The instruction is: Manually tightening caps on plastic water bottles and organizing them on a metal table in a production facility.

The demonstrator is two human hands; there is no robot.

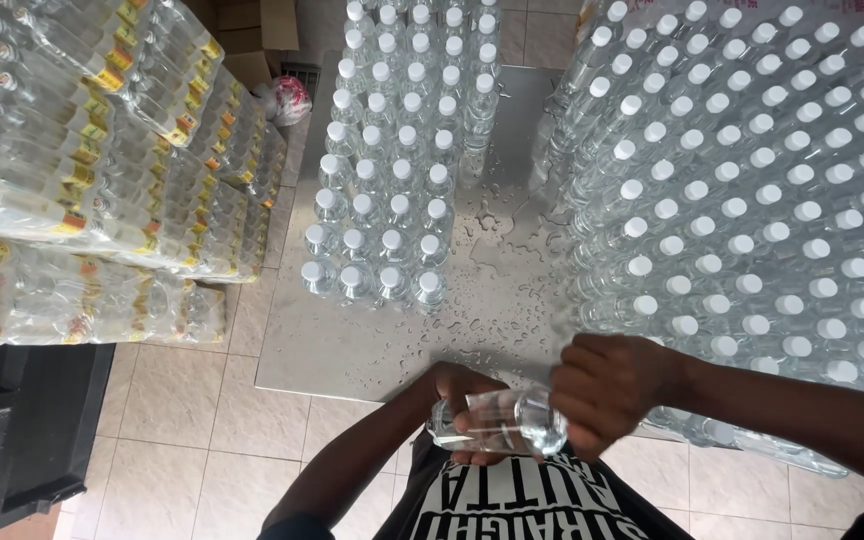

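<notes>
Left hand (457,400) and right hand (602,390) gripping a clear bottle (502,420), wet steel table (472,310), rows of white-capped bottles (392,170)

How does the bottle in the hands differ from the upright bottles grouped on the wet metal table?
The held bottle lies sideways, gripped by the left hand and right hand; the table bottles stand upright, untouched. The table bottles show white caps; the held bottle's cap end is hidden under the right hand. Both are clear plastic and look about the same size.

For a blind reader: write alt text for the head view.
Both hands, left hand and right hand, hold a clear plastic bottle sideways over a wet metal table crowded with white-capped bottles.
</notes>
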